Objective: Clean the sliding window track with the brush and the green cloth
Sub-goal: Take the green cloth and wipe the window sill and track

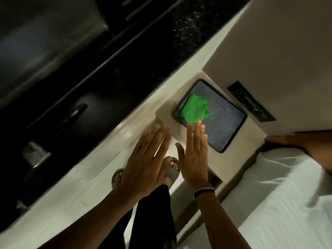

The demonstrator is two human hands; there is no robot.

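A crumpled green cloth [195,109] lies on a dark patterned tray [226,123] that rests on a small beige side table. My right hand [193,155] is stretched out flat, empty, with its fingertips just short of the cloth's near edge. My left hand [144,159] is also flat and empty, beside the right one and over the pale sill. The sliding window track [115,42] runs as a dark band diagonally across the upper left. No brush is visible.
A dark handle [75,110] and a metal fitting [35,155] sit on the window frame at left. A black wall panel [251,101] is beside the tray. A white bed [280,194] fills the lower right. My sandalled feet [170,169] stand on the floor below.
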